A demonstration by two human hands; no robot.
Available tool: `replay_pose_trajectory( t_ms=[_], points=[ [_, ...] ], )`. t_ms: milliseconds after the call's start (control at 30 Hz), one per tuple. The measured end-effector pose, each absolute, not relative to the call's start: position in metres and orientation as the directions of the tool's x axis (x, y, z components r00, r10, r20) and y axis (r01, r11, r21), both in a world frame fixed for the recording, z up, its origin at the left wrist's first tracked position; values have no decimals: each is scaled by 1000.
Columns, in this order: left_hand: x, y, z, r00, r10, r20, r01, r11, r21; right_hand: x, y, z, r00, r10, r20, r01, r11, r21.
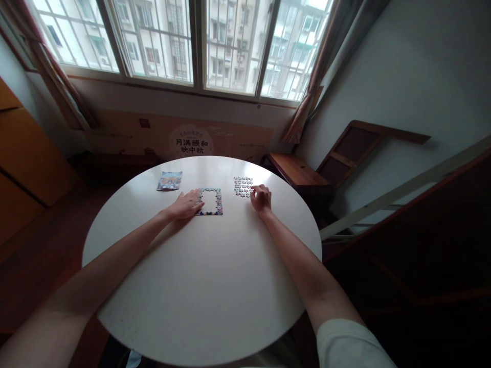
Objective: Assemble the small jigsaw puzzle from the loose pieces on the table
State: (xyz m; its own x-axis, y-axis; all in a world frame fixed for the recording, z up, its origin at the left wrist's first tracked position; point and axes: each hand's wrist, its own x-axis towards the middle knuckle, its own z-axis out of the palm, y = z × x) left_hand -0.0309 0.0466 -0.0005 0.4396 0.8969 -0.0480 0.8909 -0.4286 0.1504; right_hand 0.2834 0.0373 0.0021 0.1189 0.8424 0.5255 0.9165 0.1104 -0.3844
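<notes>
1. Table point(210, 286): round, white; clock centre for items below.
2. Window point(197, 46): 12 o'clock; buildings point(220, 36) visible outside.
3. Printed panel point(238, 138): 12 o'clock, below window.
4. First curtain point(61, 82): between 10 and 11 o'clock.
5. Second curtain point(305, 115): between 1 and 2 o'clock.
6. Cabinet point(23, 163): orange-brown, 10 o'clock.
7. Wooden bench point(297, 171): 2 o'clock, beside table.

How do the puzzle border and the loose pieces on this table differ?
The puzzle border is joined into a rectangular frame around an open middle; the loose pieces lie separately in rough rows. The left hand covers the puzzle border's left side, while the right hand is at the loose pieces' right edge. Both lie on the white table.
</notes>
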Motion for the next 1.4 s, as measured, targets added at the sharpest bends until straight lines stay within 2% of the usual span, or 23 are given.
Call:
replay_pose_trajectory(
  t_ms=[233,633,1033,1400],
  points=[
    [-33,35,-7,461,882,98,864,-471,178,282,30,-1,31,844,535,914,193,-357],
    [-31,35,-10,481,875,53,862,-483,151,278,27,-1,-82,874,479,924,246,-292],
    [-32,33,-13,478,878,32,873,-478,98,277,29,-5,-37,885,465,917,215,-336],
    [-33,30,-14,462,886,50,878,-464,119,279,32,-8,89,894,439,883,133,-450]
  ],
)
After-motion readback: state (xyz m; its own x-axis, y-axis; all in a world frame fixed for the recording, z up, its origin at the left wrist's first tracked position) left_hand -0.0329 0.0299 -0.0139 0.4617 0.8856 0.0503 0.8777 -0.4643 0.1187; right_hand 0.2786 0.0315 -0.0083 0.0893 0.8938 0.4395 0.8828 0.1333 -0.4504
